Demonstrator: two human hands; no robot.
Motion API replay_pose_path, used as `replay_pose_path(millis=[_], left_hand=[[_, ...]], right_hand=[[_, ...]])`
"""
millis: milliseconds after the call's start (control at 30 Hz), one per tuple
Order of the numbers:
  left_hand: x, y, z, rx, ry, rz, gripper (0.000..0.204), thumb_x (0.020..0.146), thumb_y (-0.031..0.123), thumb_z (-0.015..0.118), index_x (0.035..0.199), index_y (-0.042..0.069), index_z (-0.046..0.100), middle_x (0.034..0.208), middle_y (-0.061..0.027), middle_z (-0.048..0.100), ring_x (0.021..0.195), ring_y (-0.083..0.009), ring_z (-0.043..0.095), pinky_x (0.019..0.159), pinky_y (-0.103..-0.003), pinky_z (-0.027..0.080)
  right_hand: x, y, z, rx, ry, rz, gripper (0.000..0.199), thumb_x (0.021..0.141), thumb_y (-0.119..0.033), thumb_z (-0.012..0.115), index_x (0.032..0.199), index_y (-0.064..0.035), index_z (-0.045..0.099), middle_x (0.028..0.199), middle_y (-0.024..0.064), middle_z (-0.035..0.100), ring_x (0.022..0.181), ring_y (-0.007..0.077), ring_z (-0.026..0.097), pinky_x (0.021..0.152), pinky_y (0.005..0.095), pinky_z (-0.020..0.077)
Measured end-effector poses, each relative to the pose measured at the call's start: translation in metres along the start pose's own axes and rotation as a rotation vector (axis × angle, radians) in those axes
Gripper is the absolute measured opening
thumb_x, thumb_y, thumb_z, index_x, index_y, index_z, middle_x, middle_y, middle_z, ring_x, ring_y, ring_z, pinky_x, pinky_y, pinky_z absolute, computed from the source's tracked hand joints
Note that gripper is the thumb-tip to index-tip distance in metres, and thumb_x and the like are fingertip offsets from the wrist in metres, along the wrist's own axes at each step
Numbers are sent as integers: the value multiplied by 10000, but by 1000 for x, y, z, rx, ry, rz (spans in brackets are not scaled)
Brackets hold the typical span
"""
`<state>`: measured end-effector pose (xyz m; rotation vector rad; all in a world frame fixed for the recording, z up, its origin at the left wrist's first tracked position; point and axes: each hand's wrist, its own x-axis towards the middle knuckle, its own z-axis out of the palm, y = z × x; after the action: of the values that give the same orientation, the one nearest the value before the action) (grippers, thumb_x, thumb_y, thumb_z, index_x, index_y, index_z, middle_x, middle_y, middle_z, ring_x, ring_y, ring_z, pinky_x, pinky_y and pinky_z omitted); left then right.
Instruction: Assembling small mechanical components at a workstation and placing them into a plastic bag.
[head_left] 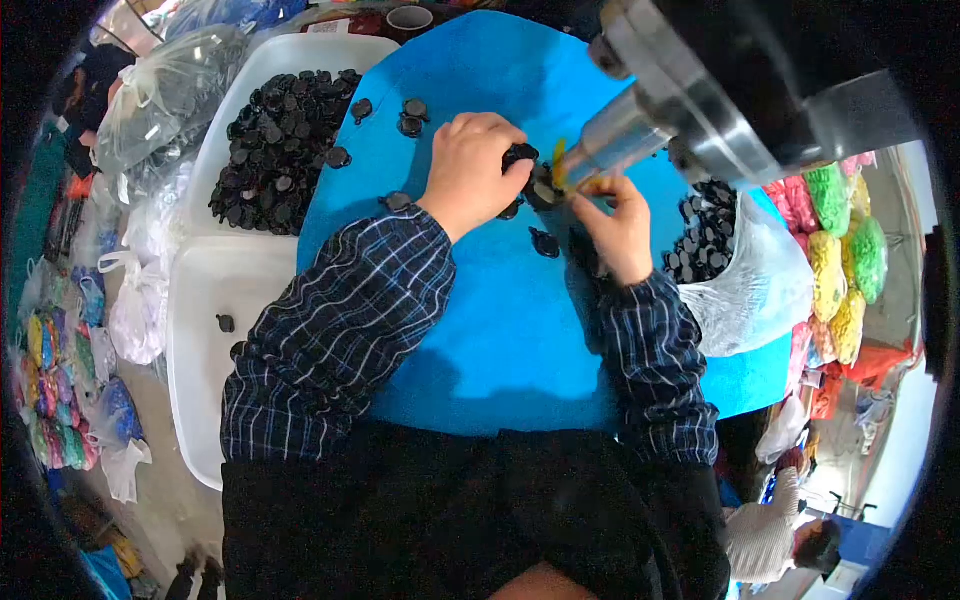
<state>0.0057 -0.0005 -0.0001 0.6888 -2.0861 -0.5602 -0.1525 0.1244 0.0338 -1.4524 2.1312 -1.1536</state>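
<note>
Above the blue work surface (490, 350), my left hand (468, 168) is closed round small black round pieces (518, 155), which show past its thumb and fingers. Opposite it, my right hand (622, 232) pinches thumb and fingers together right at the tip of a metal machine head (625, 135). What that pinch holds cannot be made out. Between the hands, a dark disc (545, 190) sits under the tip, beside a yellow part (559, 160). One loose black piece (544, 242) lies just below the hands, and several more lie to their left.
At the left, a white tray (181, 390) has a heap of black pieces (275, 150) in its far half and a single piece (226, 323) in its near half. A translucent plastic bag (755, 290) of black pieces lies at the right. Colourful bagged goods (830, 270) stand beyond.
</note>
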Motion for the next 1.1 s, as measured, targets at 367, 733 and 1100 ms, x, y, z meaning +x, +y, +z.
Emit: replay_pose_path(millis=[367,733,1100], left_hand=[[1,3,4,-81,-14,125,211,729,191,685,904,72,683,1016,-72,624,1015,-309,535,871,-447,408],[-1,-2,-3,-7,-10,-14,221,754,200,679,938,78,689,1026,-73,617,1064,-299,510,910,-453,380],[0,1,-1,28,9,-36,242,760,203,674,965,75,685,1023,-77,622,1042,-305,525,895,-444,392]], right_hand=[[-8,8,-22,-83,-193,-44,249,721,-36,745,911,-20,585,866,46,624,848,142,583,768,308,465],[12,29,1,53,-10,-186,363,723,45,668,1062,-29,565,976,59,618,899,147,590,809,266,453],[-15,67,-52,-52,-197,30,420,718,91,588,1111,-51,558,1007,57,604,851,129,584,766,245,453]])
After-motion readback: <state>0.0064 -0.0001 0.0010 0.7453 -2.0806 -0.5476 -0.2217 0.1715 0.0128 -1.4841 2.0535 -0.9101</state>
